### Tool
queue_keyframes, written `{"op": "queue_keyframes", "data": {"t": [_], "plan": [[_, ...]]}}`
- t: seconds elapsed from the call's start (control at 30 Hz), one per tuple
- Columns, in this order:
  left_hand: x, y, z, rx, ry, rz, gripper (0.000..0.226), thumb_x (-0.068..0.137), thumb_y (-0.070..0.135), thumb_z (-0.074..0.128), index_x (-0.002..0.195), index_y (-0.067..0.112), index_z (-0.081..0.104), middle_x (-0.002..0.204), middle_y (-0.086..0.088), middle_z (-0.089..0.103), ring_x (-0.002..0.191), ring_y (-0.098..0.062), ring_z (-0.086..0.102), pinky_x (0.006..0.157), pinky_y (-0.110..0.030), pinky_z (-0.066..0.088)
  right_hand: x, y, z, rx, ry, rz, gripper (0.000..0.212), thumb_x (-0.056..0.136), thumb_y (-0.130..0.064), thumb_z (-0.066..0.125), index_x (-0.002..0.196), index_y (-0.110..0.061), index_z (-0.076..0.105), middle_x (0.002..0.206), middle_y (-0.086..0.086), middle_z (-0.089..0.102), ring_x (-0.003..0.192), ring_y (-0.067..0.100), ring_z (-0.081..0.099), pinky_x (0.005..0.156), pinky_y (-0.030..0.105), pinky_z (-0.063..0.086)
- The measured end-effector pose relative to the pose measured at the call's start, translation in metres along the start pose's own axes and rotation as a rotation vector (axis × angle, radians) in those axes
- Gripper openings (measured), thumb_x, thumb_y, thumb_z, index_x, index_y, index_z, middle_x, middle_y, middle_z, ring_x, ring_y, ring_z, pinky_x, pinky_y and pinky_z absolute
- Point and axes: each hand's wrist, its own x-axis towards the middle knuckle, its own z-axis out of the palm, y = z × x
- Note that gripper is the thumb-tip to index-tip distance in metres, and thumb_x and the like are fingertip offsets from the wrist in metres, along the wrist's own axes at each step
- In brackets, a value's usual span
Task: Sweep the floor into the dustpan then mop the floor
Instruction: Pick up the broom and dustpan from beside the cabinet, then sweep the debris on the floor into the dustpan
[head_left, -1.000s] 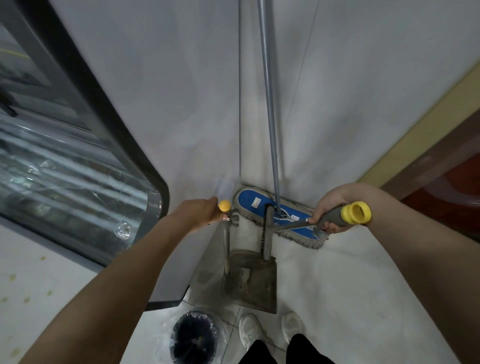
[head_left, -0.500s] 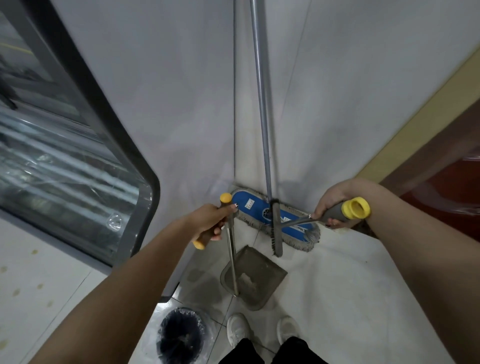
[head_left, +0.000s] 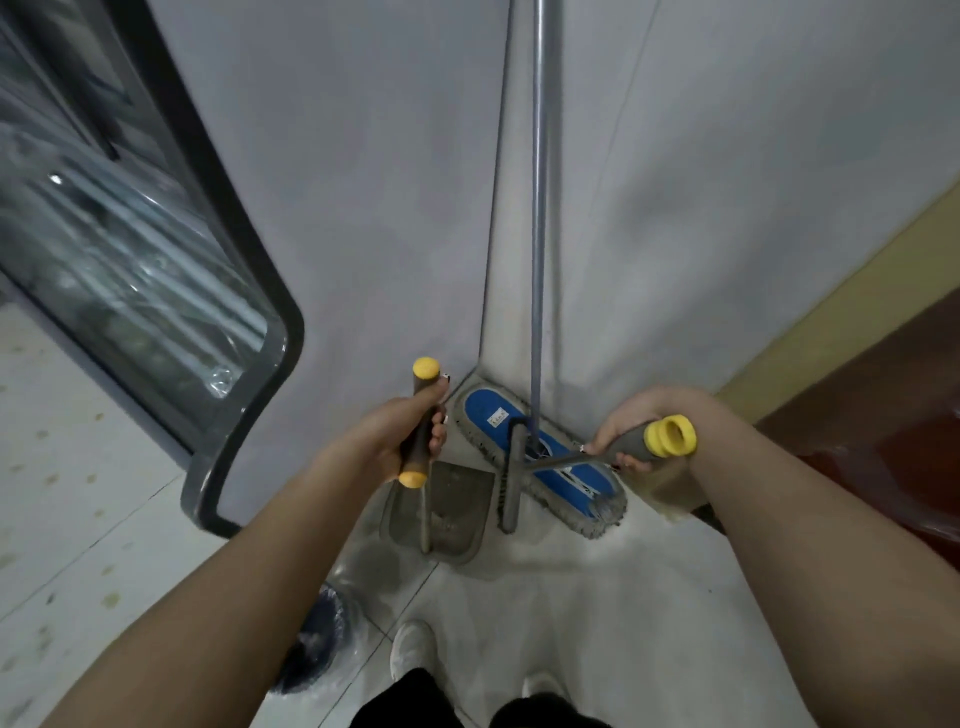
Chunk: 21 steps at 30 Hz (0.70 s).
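Note:
My left hand (head_left: 395, 436) grips the grey, yellow-capped handle of the long dustpan (head_left: 447, 512), whose dirty grey pan rests on the floor below it. My right hand (head_left: 631, 434) is closed on the grey handle with a yellow ring end of the broom (head_left: 509, 483); its dark brush head stands on the floor just right of the pan. Behind both, a flat mop (head_left: 540, 462) with a blue pad and grey fringe lies in the wall corner, its metal pole leaning up the wall.
A glass-fronted cabinet (head_left: 156, 291) with a dark frame stands at the left. A bin (head_left: 317, 644) lined with a dark bag sits by my left foot. White walls meet in a corner ahead. A yellow and brown door frame (head_left: 831, 332) runs along the right.
My left hand has taken a full grip on the dustpan handle and turned it upright. The pan has swung to sit left of the brush head. My right hand has barely moved.

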Motion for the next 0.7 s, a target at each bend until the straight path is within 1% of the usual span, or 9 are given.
{"op": "queue_keyframes", "data": {"t": [0.13,0.33,0.43,0.53,0.6,0.7], "plan": [[-0.021,-0.018,0.026,-0.052,0.12,0.042,0.044,0.09,0.039,0.06,0.059,0.014,0.041,0.039,0.003,0.043,0.028,-0.008,0.041,0.034,-0.011,0.036,0.01,0.019,-0.014,-0.036,-0.008,-0.039,0.015,0.095,-0.015,0.054,0.092,-0.002,0.047,0.051,0.007,0.054,0.033,0.011,0.053,0.035,0.018,0.047],[-0.056,-0.057,0.062,-0.112,0.262,0.127,0.041,0.09,0.036,0.06,0.061,0.013,0.044,0.039,0.003,0.044,0.03,-0.008,0.042,0.035,-0.012,0.037,0.001,0.039,-0.019,-0.126,-0.043,-0.082,0.013,0.095,-0.014,0.054,0.096,-0.003,0.048,0.056,0.009,0.053,0.035,0.01,0.052,0.037,0.019,0.049],[-0.078,-0.083,0.071,-0.13,0.302,0.126,0.039,0.091,0.034,0.06,0.062,0.012,0.045,0.038,0.003,0.045,0.03,-0.008,0.043,0.034,-0.013,0.038,-0.002,0.046,-0.005,-0.201,-0.025,-0.092,0.017,0.095,-0.017,0.056,0.097,-0.002,0.048,0.06,0.01,0.052,0.034,0.012,0.051,0.035,0.018,0.047],[-0.101,-0.113,0.073,-0.155,0.348,0.115,0.04,0.091,0.035,0.06,0.062,0.012,0.045,0.038,0.001,0.045,0.03,-0.008,0.042,0.035,-0.013,0.038,0.001,0.059,0.013,-0.191,0.007,-0.103,0.018,0.096,-0.019,0.055,0.099,-0.003,0.047,0.068,0.013,0.05,0.033,0.015,0.052,0.033,0.019,0.046],[-0.117,-0.131,0.07,-0.187,0.367,0.112,0.042,0.091,0.036,0.06,0.061,0.011,0.044,0.038,0.0,0.044,0.03,-0.009,0.042,0.034,-0.013,0.038,0.006,0.07,0.027,-0.18,0.024,-0.098,0.017,0.097,-0.019,0.052,0.097,-0.003,0.047,0.072,0.013,0.05,0.032,0.016,0.052,0.032,0.019,0.046],[-0.14,-0.158,0.065,-0.231,0.375,0.117,0.043,0.092,0.036,0.059,0.06,0.011,0.043,0.038,0.0,0.044,0.029,-0.01,0.042,0.034,-0.013,0.038,0.01,0.086,0.049,-0.187,0.014,-0.083,0.017,0.097,-0.019,0.049,0.093,-0.003,0.047,0.072,0.013,0.051,0.031,0.015,0.051,0.032,0.019,0.045]]}}
